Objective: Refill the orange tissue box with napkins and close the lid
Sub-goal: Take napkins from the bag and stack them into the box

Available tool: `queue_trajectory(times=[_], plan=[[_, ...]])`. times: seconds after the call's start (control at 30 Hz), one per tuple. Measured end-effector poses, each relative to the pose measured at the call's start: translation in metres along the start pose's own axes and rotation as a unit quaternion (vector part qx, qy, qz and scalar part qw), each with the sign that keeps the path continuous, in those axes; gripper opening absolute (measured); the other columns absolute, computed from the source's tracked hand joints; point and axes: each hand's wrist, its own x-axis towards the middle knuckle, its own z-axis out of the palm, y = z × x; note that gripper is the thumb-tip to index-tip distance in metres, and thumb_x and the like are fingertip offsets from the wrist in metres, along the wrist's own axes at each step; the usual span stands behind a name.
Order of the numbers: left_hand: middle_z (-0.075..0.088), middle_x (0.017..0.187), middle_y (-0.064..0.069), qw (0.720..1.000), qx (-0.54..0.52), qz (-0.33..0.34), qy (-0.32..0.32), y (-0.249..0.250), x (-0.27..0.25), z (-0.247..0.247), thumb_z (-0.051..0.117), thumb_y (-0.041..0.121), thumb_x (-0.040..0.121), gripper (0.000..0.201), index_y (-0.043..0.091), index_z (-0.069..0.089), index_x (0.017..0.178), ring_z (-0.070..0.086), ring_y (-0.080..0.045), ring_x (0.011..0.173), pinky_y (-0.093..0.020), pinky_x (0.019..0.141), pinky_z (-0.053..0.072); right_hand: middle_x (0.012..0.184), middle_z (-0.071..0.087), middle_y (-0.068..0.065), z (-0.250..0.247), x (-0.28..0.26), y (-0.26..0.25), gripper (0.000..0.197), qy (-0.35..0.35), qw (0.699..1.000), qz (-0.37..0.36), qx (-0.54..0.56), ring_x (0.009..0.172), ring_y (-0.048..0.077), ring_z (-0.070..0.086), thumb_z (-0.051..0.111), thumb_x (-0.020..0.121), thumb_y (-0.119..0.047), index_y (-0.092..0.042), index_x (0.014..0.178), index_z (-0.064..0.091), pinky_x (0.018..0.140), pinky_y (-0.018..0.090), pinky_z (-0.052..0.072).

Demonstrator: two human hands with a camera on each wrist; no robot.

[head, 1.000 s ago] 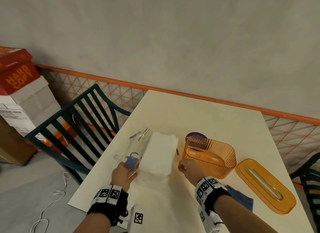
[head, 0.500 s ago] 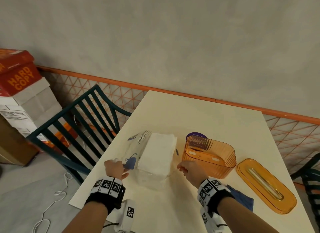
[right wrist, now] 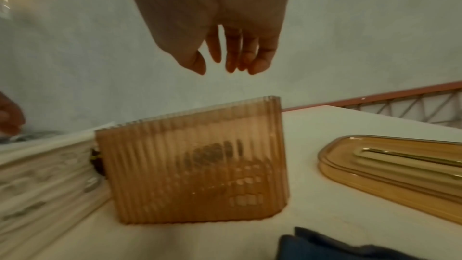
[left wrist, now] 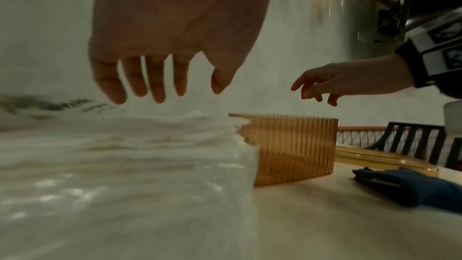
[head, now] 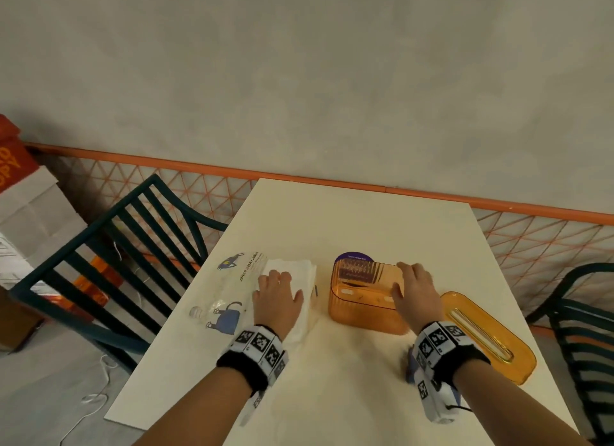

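Observation:
The orange ribbed tissue box stands open on the table, with a purple label behind it. Its orange lid lies to the right. A stack of white napkins lies left of the box, partly on a clear printed wrapper. My left hand is over the stack, fingers spread. In the left wrist view the left hand hangs a little above the napkins, holding nothing. My right hand hovers over the box's right half. In the right wrist view the relaxed right hand is above the box.
A blue cloth lies on the cream table near my right wrist. A dark green chair stands at the table's left edge, another chair at the right. An orange lattice fence runs behind, and cardboard boxes stand far left.
My left hand let go of the wrapper and moved right, over the napkin stack. My right hand left the stack's near corner and rose over the orange box.

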Motion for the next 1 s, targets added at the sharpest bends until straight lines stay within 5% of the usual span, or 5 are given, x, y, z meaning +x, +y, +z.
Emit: queue_trajectory(times=[0.13, 0.27, 0.53, 0.7, 1.0], plan=[[0.039, 0.134, -0.005, 0.992, 0.080, -0.051, -0.081, 0.017, 0.012, 0.017, 0.047, 0.057, 0.087, 0.062, 0.013, 0.039, 0.129, 0.036, -0.026, 0.126, -0.040, 0.095, 0.038, 0.139, 0.035, 0.015, 0.003, 0.005, 0.016, 0.058, -0.037, 0.988, 0.146, -0.038, 0.125, 0.034, 0.041, 0.052, 0.091, -0.025, -0.009, 0.141, 0.027, 0.099, 0.043, 0.046], [0.036, 0.134, -0.005, 0.988, 0.114, -0.069, -0.073, 0.017, 0.015, 0.025, 0.055, 0.050, 0.085, 0.060, 0.014, 0.037, 0.130, 0.036, -0.025, 0.125, -0.039, 0.093, 0.039, 0.138, 0.035, 0.022, 0.012, 0.008, 0.024, 0.051, -0.097, 0.968, 0.226, 0.057, 0.118, 0.036, 0.049, 0.045, 0.095, -0.014, -0.002, 0.140, 0.024, 0.087, 0.036, 0.046], [0.038, 0.135, -0.008, 0.990, 0.010, -0.098, -0.100, 0.012, 0.022, 0.011, 0.042, 0.026, 0.097, 0.036, 0.009, 0.042, 0.128, 0.037, -0.026, 0.126, -0.041, 0.095, 0.043, 0.136, 0.043, 0.022, 0.022, 0.009, 0.034, 0.048, -0.148, 0.958, 0.225, 0.095, 0.118, 0.038, 0.050, 0.036, 0.093, 0.001, -0.004, 0.139, 0.026, 0.089, 0.041, 0.047], [0.042, 0.134, -0.011, 0.991, 0.041, -0.085, -0.100, 0.012, 0.019, 0.008, 0.039, 0.005, 0.094, 0.033, 0.007, 0.043, 0.126, 0.047, -0.027, 0.121, -0.035, 0.091, 0.044, 0.130, 0.048, 0.023, 0.023, 0.008, 0.034, 0.049, -0.155, 0.958, 0.223, 0.089, 0.115, 0.036, 0.053, 0.037, 0.093, 0.001, -0.004, 0.139, 0.023, 0.088, 0.039, 0.049], [0.047, 0.140, -0.014, 0.991, -0.031, -0.111, -0.065, 0.004, 0.024, -0.029, 0.036, 0.008, 0.096, 0.038, 0.005, 0.044, 0.133, 0.046, -0.030, 0.127, -0.036, 0.102, 0.039, 0.129, 0.047, 0.022, 0.008, 0.004, 0.035, 0.044, -0.173, 0.955, 0.216, 0.108, 0.113, 0.035, 0.054, 0.041, 0.096, -0.010, -0.003, 0.136, 0.026, 0.091, 0.040, 0.050]])
